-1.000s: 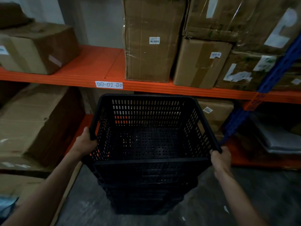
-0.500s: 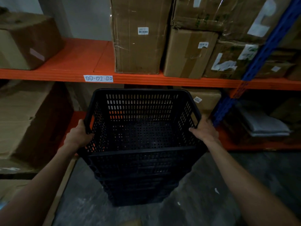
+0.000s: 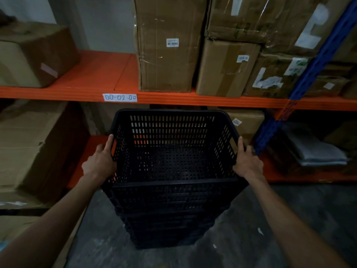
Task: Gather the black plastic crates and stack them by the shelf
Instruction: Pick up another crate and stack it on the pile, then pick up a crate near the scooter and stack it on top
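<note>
A stack of several nested black plastic crates (image 3: pixel 170 215) stands on the concrete floor right in front of the orange shelf (image 3: pixel 92 82). The top crate (image 3: pixel 172 132) has slotted walls and a perforated bottom, and it is empty. My left hand (image 3: pixel 100 161) grips its left rim, thumb over the edge. On the opposite side, my right hand (image 3: pixel 247 161) holds the right rim the same way. The lower crates show only as stacked rims beneath it.
Cardboard boxes (image 3: pixel 166 45) fill the orange shelf above and behind the stack. A large box (image 3: pixel 34 147) sits at the lower left. A blue rack upright (image 3: pixel 309 70) runs diagonally at the right. Grey concrete floor (image 3: pixel 241 246) lies around the stack.
My right hand slid from the crate's near right corner forward to the middle of the right rim. The view shifted slightly; the stack stayed in front of the shelf.
</note>
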`<state>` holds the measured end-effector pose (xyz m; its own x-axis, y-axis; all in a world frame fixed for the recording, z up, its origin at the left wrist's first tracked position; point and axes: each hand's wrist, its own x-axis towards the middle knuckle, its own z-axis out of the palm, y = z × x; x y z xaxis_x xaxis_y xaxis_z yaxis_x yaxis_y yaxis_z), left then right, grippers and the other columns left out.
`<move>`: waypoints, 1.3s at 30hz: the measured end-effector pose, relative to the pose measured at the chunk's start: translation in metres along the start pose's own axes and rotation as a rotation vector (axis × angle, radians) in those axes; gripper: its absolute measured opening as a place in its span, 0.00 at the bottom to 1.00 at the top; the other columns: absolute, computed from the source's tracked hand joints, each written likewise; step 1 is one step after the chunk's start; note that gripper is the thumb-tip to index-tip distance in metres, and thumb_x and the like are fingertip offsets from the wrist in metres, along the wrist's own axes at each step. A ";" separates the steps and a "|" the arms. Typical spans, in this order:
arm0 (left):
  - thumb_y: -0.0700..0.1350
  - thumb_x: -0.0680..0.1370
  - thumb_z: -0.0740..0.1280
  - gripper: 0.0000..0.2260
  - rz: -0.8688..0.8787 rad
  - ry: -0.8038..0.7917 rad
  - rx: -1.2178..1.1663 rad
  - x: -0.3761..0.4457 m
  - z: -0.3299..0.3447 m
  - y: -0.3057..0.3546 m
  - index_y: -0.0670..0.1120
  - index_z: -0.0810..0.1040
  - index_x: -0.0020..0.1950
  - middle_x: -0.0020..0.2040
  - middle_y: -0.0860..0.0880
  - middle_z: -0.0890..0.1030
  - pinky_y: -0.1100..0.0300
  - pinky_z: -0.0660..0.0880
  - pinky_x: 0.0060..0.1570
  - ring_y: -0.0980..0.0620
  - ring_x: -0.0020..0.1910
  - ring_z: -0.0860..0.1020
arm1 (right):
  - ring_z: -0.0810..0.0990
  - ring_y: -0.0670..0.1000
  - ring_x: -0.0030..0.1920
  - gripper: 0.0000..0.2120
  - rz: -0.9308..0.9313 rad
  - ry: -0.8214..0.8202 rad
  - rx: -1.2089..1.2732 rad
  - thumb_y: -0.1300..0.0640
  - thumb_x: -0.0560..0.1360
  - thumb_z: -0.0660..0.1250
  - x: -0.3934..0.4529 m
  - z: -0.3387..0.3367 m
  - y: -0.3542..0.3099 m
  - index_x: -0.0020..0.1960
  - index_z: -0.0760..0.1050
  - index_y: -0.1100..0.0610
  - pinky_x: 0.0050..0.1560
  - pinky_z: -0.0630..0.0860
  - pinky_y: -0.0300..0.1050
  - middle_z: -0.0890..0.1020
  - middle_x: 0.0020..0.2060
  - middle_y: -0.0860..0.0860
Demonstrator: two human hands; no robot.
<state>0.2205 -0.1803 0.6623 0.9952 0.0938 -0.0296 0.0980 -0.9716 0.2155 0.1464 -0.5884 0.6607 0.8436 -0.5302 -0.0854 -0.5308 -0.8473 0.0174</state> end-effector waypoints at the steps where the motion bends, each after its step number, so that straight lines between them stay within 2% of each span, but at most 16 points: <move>1: 0.48 0.75 0.66 0.41 -0.011 -0.023 0.002 -0.002 0.002 -0.001 0.60 0.41 0.78 0.71 0.44 0.67 0.45 0.72 0.46 0.35 0.59 0.76 | 0.78 0.59 0.54 0.54 0.015 -0.004 -0.003 0.50 0.71 0.72 -0.002 0.004 0.001 0.76 0.31 0.50 0.41 0.71 0.48 0.61 0.71 0.57; 3: 0.48 0.75 0.66 0.41 -0.022 -0.013 -0.006 -0.004 0.000 -0.001 0.61 0.40 0.78 0.70 0.44 0.68 0.45 0.73 0.47 0.36 0.59 0.76 | 0.78 0.59 0.54 0.55 0.010 0.030 -0.001 0.49 0.70 0.72 -0.002 0.004 -0.001 0.76 0.31 0.50 0.42 0.72 0.49 0.61 0.71 0.57; 6: 0.47 0.75 0.66 0.41 -0.025 0.003 -0.010 -0.006 0.001 -0.003 0.62 0.41 0.77 0.67 0.42 0.68 0.48 0.70 0.42 0.36 0.56 0.77 | 0.73 0.60 0.61 0.54 0.001 -0.010 0.050 0.48 0.70 0.71 -0.003 0.004 -0.001 0.76 0.32 0.50 0.46 0.73 0.51 0.60 0.71 0.56; 9: 0.48 0.74 0.66 0.40 -0.019 0.014 0.004 -0.011 0.001 -0.004 0.61 0.43 0.78 0.68 0.41 0.66 0.49 0.69 0.38 0.36 0.54 0.78 | 0.63 0.62 0.69 0.52 -0.018 0.008 0.069 0.46 0.70 0.70 -0.006 0.001 0.000 0.77 0.34 0.52 0.59 0.71 0.56 0.58 0.72 0.55; 11: 0.49 0.74 0.67 0.40 -0.006 0.025 -0.005 -0.011 -0.001 -0.003 0.59 0.46 0.78 0.70 0.41 0.65 0.48 0.72 0.40 0.36 0.56 0.77 | 0.59 0.63 0.72 0.48 -0.041 0.017 0.071 0.44 0.72 0.67 -0.007 0.000 0.001 0.77 0.37 0.52 0.65 0.65 0.60 0.56 0.74 0.54; 13: 0.50 0.73 0.67 0.37 0.016 0.072 -0.063 -0.014 -0.004 -0.005 0.57 0.52 0.78 0.72 0.43 0.63 0.44 0.75 0.47 0.36 0.60 0.75 | 0.56 0.62 0.73 0.43 -0.077 0.064 0.091 0.42 0.73 0.65 -0.008 -0.001 0.000 0.78 0.43 0.52 0.69 0.61 0.63 0.53 0.76 0.53; 17: 0.51 0.74 0.65 0.30 0.039 0.163 -0.181 -0.028 -0.005 -0.009 0.54 0.60 0.74 0.72 0.45 0.64 0.43 0.75 0.52 0.37 0.63 0.74 | 0.56 0.60 0.73 0.33 -0.259 0.124 0.201 0.40 0.75 0.61 -0.011 -0.008 -0.025 0.76 0.55 0.49 0.69 0.57 0.64 0.57 0.76 0.51; 19: 0.53 0.75 0.64 0.27 0.054 0.183 -0.240 -0.036 -0.006 -0.016 0.54 0.62 0.73 0.72 0.45 0.65 0.43 0.76 0.52 0.37 0.63 0.74 | 0.59 0.59 0.72 0.31 -0.355 0.104 0.288 0.38 0.75 0.60 -0.019 -0.015 -0.059 0.74 0.59 0.48 0.68 0.59 0.62 0.60 0.74 0.51; 22: 0.57 0.77 0.61 0.24 -0.029 0.273 -0.335 -0.047 -0.013 -0.050 0.54 0.64 0.72 0.71 0.47 0.67 0.44 0.77 0.54 0.39 0.62 0.75 | 0.62 0.57 0.71 0.30 -0.601 0.042 0.401 0.37 0.75 0.59 -0.045 -0.023 -0.139 0.73 0.61 0.47 0.67 0.60 0.59 0.64 0.72 0.49; 26: 0.59 0.77 0.58 0.24 -0.148 0.264 -0.362 -0.064 -0.017 -0.130 0.54 0.65 0.72 0.69 0.46 0.68 0.45 0.76 0.57 0.40 0.63 0.76 | 0.67 0.55 0.69 0.27 -0.860 -0.021 0.552 0.37 0.75 0.60 -0.105 -0.024 -0.256 0.70 0.67 0.47 0.65 0.63 0.57 0.70 0.68 0.49; 30: 0.58 0.78 0.58 0.24 -0.292 0.204 -0.358 -0.092 -0.007 -0.235 0.49 0.65 0.72 0.69 0.42 0.69 0.46 0.75 0.58 0.39 0.63 0.75 | 0.68 0.54 0.68 0.26 -1.080 -0.069 0.601 0.39 0.75 0.62 -0.181 -0.010 -0.372 0.69 0.70 0.50 0.66 0.62 0.51 0.73 0.67 0.51; 35: 0.54 0.79 0.59 0.22 -0.528 0.137 -0.425 -0.147 0.016 -0.387 0.47 0.67 0.72 0.68 0.39 0.71 0.48 0.72 0.60 0.39 0.65 0.73 | 0.68 0.56 0.68 0.27 -1.250 -0.223 0.443 0.36 0.74 0.60 -0.291 0.034 -0.508 0.69 0.68 0.48 0.63 0.64 0.53 0.72 0.67 0.51; 39: 0.53 0.79 0.60 0.22 -0.710 0.093 -0.493 -0.205 0.043 -0.497 0.44 0.69 0.69 0.65 0.38 0.75 0.49 0.71 0.61 0.39 0.63 0.74 | 0.66 0.58 0.70 0.28 -1.342 -0.390 0.299 0.37 0.75 0.59 -0.372 0.079 -0.585 0.71 0.66 0.49 0.66 0.62 0.55 0.70 0.69 0.54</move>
<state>-0.0325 0.2743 0.5188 0.6921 0.6801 -0.2419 0.6666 -0.4737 0.5755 0.1373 0.1071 0.6031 0.6621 0.7374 -0.1335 0.5989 -0.6278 -0.4971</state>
